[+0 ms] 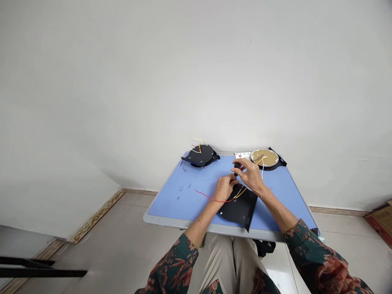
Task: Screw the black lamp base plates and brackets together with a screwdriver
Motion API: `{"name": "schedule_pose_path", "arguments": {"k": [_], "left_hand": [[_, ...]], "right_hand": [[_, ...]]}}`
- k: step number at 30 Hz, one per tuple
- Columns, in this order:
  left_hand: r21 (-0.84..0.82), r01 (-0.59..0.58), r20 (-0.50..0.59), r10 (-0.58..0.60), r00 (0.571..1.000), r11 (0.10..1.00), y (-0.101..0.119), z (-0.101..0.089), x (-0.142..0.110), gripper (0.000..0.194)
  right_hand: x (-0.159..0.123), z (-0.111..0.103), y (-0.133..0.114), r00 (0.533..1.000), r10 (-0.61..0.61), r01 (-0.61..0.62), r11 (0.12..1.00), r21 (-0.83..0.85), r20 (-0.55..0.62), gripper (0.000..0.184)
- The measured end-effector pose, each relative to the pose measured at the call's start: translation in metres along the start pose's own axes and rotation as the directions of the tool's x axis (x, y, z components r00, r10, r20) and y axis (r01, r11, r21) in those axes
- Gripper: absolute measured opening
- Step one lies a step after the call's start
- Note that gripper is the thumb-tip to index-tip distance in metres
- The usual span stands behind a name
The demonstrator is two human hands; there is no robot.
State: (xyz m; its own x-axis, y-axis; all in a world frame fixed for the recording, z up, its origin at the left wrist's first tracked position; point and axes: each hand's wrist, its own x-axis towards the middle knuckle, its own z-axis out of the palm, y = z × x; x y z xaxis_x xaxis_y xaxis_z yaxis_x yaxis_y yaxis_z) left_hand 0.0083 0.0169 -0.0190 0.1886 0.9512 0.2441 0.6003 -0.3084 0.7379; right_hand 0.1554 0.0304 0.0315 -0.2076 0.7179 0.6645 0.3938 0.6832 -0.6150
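Head view: a small black tool (pixel 236 169) stands upright between both hands above the blue worktop (pixel 171 208), pinched in the curled fingers of the right hand (pixel 250 174). The left hand (pixel 225 188) is partly closed just below it; whether it grips anything is hard to tell. Beneath them lies a black plate (pixel 238 207) trailing red and yellow wires (pixel 214 199). Farther off sit a wired black disc (pixel 200 156), a gold-faced disc (pixel 264 157), a white card (pixel 243 155) and small metal screws (pixel 180 188)

Three round plates (pixel 240 206), three metal fasteners (pixel 180 188)
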Motion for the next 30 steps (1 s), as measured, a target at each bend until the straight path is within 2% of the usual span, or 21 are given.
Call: {"name": "schedule_pose_path", "arguments": {"k": [6, 9, 14, 17, 21, 23, 27, 30], "left_hand": [[-0.13, -0.014, 0.01, 0.015, 1.0, 0.991, -0.0005, -0.0016, -0.0014, 0.013], [-0.135, -0.024, 0.01, 0.025, 1.0, 0.991, 0.0001, -0.0024, -0.0008, 0.016], [-0.114, -0.007, -0.003, 0.007, 1.0, 0.993, 0.0021, -0.002, -0.0004, 0.013], [-0.112, 0.006, -0.014, -0.008, 1.0, 0.994, 0.0014, -0.001, -0.0007, 0.012], [-0.097, 0.017, -0.025, -0.019, 1.0, 0.995, 0.0003, 0.0, -0.0006, 0.018], [-0.078, 0.023, -0.023, -0.025, 0.999, 0.997, 0.0008, -0.0002, -0.0006, 0.018], [-0.067, 0.033, -0.013, -0.034, 0.999, 0.997, 0.0028, -0.0011, -0.0013, 0.011], [-0.129, 0.015, 0.001, -0.015, 1.0, 0.992, 0.003, -0.0014, -0.0019, 0.012]], "right_hand": [[0.0004, -0.0066, 0.0087, 0.985, 0.008, -0.035, 0.987, 0.155, 0.173, 0.038], [-0.0019, -0.0061, 0.0102, 0.993, 0.059, -0.077, 0.981, 0.178, 0.103, 0.035], [0.0003, -0.0034, 0.0061, 0.998, 0.048, -0.046, 0.998, 0.044, -0.05, 0.016], [0.0028, -0.006, 0.0064, 0.997, 0.071, -0.071, 0.993, 0.095, 0.013, 0.016], [0.0011, -0.0084, 0.0063, 0.984, 0.113, -0.143, 0.962, 0.232, 0.135, 0.028], [-0.0009, -0.0067, 0.005, 0.987, 0.109, -0.133, 0.966, 0.223, 0.116, 0.031], [-0.0024, -0.0019, 0.005, 0.994, 0.104, -0.105, 0.99, 0.098, 0.016, 0.027], [-0.0018, -0.0025, 0.0087, 0.989, 0.129, -0.138, 0.978, 0.158, 0.066, 0.022]]}}
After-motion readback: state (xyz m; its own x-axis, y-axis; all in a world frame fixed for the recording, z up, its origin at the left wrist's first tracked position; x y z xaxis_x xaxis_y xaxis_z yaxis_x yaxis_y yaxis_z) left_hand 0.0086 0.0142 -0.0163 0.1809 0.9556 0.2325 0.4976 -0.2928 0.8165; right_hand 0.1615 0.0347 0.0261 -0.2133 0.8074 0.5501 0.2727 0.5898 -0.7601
